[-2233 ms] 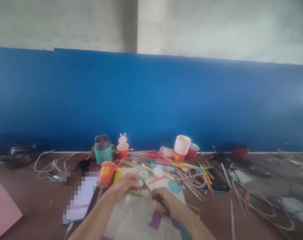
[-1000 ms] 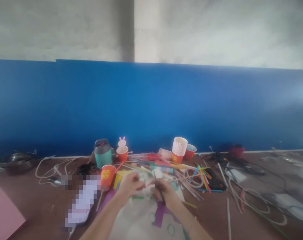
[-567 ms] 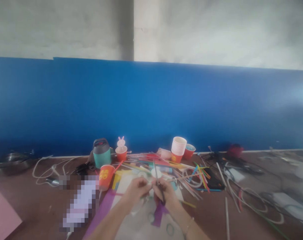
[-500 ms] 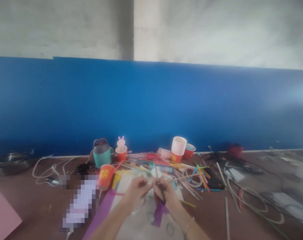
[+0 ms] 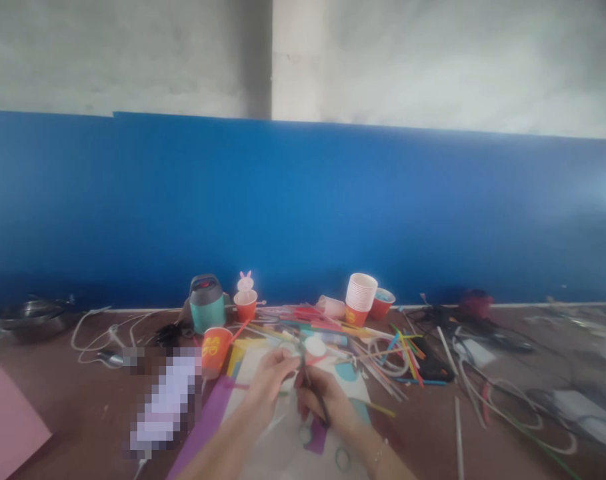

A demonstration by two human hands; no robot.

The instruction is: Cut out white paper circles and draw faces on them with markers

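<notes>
Over the pale paper in front of me, my right hand (image 5: pixel 320 393) is closed around a pair of scissors (image 5: pixel 325 412) with dark handles. The blades point away from me and lie close to the left fingertips. My left hand (image 5: pixel 275 377) is pinched, but whatever lies between its fingers is too small and blurred to name. Just beyond the hands sits a round white piece (image 5: pixel 315 346). Under them are a purple paper piece (image 5: pixel 319 440) and a green ring outline (image 5: pixel 343 458) on the pale sheet (image 5: pixel 273 453).
An orange paper cup (image 5: pixel 215 353) stands left of the hands, near a teal container (image 5: pixel 207 312). Stacked paper cups (image 5: pixel 361 293) rise at the back. Colourful strips (image 5: pixel 413 363) and white cables (image 5: pixel 533 423) lie to the right. Pink paper (image 5: pixel 13 420) is far left.
The scissors' blades have drawn nearer to the left fingertips, and the right hand has shifted slightly toward me. The whole view has moved a little; the cups stand as before.
</notes>
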